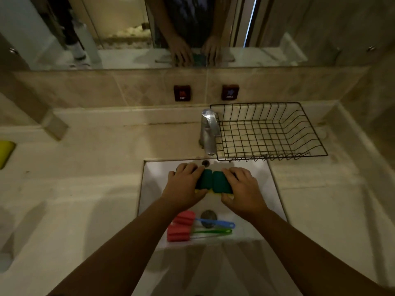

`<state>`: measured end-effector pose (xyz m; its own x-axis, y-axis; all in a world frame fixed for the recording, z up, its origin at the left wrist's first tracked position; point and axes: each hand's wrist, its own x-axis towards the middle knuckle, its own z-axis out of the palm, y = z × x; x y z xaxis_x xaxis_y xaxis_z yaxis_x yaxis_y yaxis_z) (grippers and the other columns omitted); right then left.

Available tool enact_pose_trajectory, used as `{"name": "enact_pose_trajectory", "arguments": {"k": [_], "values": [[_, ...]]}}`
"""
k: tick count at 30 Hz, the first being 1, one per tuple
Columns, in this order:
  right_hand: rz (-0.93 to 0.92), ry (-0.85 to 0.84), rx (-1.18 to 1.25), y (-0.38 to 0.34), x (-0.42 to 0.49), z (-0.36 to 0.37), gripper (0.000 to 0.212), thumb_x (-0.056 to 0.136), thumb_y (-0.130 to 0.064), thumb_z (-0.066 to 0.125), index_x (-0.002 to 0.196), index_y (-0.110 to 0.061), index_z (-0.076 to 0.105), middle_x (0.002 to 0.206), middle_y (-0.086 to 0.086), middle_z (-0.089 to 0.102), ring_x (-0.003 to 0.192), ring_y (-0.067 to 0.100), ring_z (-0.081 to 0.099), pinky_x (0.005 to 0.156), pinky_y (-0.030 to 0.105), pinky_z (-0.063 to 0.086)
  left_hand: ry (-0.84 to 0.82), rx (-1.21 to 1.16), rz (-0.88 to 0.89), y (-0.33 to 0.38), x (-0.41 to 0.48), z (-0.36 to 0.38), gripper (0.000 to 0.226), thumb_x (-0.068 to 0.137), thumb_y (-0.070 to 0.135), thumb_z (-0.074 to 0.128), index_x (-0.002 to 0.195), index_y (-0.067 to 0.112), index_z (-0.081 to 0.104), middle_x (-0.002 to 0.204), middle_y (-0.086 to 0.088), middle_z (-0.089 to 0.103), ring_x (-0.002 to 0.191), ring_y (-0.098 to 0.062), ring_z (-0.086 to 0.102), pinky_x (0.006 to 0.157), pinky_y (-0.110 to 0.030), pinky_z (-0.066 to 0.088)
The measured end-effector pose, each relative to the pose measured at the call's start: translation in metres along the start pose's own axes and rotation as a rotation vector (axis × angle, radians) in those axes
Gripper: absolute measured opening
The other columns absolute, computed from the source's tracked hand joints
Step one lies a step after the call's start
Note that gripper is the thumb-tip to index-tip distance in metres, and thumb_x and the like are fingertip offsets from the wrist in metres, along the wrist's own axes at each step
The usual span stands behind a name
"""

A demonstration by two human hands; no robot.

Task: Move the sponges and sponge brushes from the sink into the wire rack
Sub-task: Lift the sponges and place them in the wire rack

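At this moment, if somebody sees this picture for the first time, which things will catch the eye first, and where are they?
First, the two hands, left hand and right hand, each gripping a green sponge, side by side over the white sink. Next, two red sponge brushes lying near the drain. Finally, the black wire rack, with nothing in it, right of the faucet.

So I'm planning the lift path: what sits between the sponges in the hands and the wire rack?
Head view: the faucet spout and the sink's back rim lie between the green sponges and the wire rack.
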<state>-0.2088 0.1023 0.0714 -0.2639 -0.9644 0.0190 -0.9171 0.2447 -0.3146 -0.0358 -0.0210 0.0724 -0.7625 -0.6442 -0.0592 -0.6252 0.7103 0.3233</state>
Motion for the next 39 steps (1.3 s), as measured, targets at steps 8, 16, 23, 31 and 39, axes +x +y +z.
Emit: {"name": "enact_pose_trajectory", "arguments": {"k": [8, 16, 23, 31, 39], "values": [[-0.049, 0.106, -0.037, -0.006, 0.005, -0.043, 0.076, 0.074, -0.044, 0.058, 0.143, -0.022, 0.036, 0.133, 0.000, 0.047, 0.121, 0.021, 0.040, 0.097, 0.038, 0.042, 0.103, 0.016, 0.093, 0.011, 0.002, -0.041, 0.071, 0.083, 0.054, 0.057, 0.146, 0.028, 0.037, 0.140, 0.002, 0.047, 0.128, -0.023, 0.037, 0.093, -0.045, 0.038], [-0.069, 0.196, -0.040, -0.015, 0.011, -0.085, 0.071, 0.075, -0.045, 0.060, 0.140, -0.025, 0.040, 0.127, -0.001, 0.050, 0.113, 0.016, 0.041, 0.092, 0.036, 0.043, 0.186, 0.030, 0.140, 0.022, 0.007, -0.077, 0.070, 0.085, 0.057, 0.056, 0.146, 0.029, 0.037, 0.137, 0.001, 0.049, 0.125, -0.023, 0.040, 0.094, -0.044, 0.040], [-0.103, 0.266, -0.056, -0.023, 0.027, -0.115, 0.070, 0.073, -0.045, 0.062, 0.136, -0.022, 0.043, 0.123, 0.001, 0.051, 0.109, 0.017, 0.043, 0.089, 0.034, 0.043, 0.289, -0.009, 0.143, 0.025, 0.017, -0.107, 0.069, 0.082, 0.055, 0.063, 0.142, 0.027, 0.042, 0.139, 0.003, 0.052, 0.127, -0.021, 0.042, 0.096, -0.043, 0.040], [-0.121, 0.281, -0.027, -0.018, 0.033, -0.121, 0.066, 0.072, -0.045, 0.063, 0.132, -0.026, 0.045, 0.122, -0.002, 0.052, 0.108, 0.013, 0.042, 0.090, 0.034, 0.044, 0.275, 0.004, 0.168, 0.029, 0.026, -0.115, 0.067, 0.083, 0.054, 0.063, 0.140, 0.026, 0.044, 0.137, 0.002, 0.053, 0.124, -0.021, 0.043, 0.099, -0.044, 0.042], [-0.125, 0.249, 0.060, 0.027, 0.045, -0.137, 0.064, 0.072, -0.038, 0.069, 0.131, -0.025, 0.047, 0.122, -0.001, 0.053, 0.108, 0.012, 0.042, 0.088, 0.033, 0.047, 0.258, 0.012, 0.218, 0.055, 0.066, -0.109, 0.066, 0.083, 0.056, 0.064, 0.138, 0.026, 0.046, 0.133, -0.001, 0.056, 0.121, -0.020, 0.046, 0.094, -0.037, 0.043]]}}
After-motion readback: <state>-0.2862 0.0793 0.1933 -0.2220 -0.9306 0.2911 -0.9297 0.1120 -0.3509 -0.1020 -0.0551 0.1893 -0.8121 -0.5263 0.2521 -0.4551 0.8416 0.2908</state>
